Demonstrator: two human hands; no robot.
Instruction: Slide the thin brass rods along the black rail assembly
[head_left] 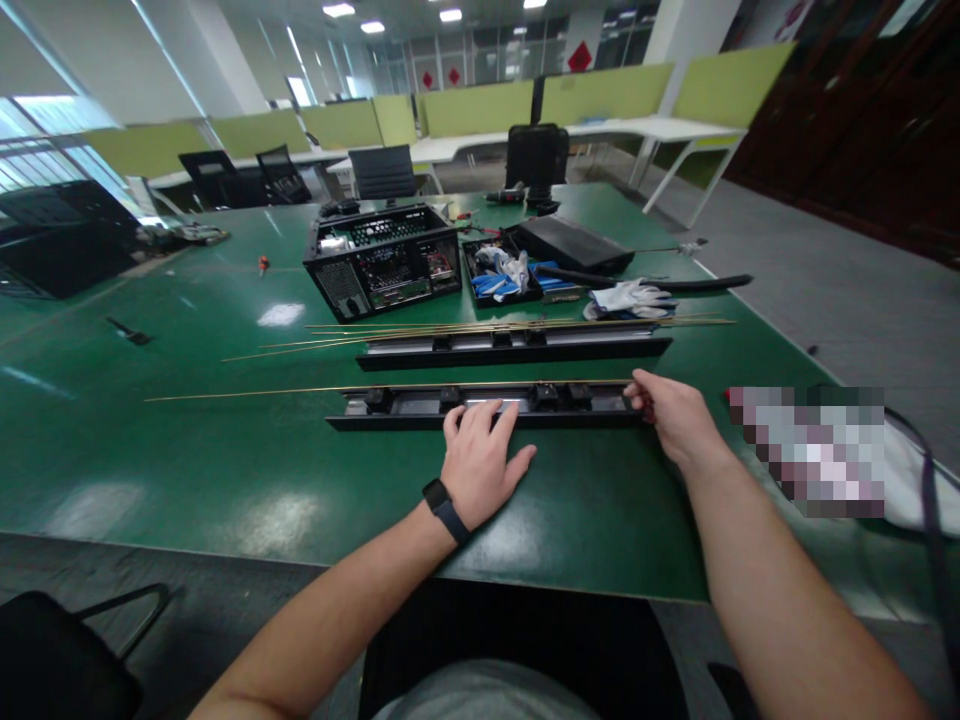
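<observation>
A long black channel (405,423) with a silvery inside and several black blocks lies across the table before me. My left hand (480,455), a dark watch on its wrist, rests on the channel's near edge with fingers spread. Along the channel's far edge runs a thin brass-coloured rod (240,394), sticking out well past the left end. At the right end, my right hand (664,405) has thumb and fingertips closed at the rod's end. A second black channel (510,352) lies parallel behind, with several thin brass-coloured rods (330,343) along it.
On the green table (225,470) stand an opened computer case (382,265) and a black tray (487,297) of gloves. Farther right are a flat black panel (574,243), white gloves (630,298) and a power drill (506,195). A blurred-out bag-like item (900,470) lies right.
</observation>
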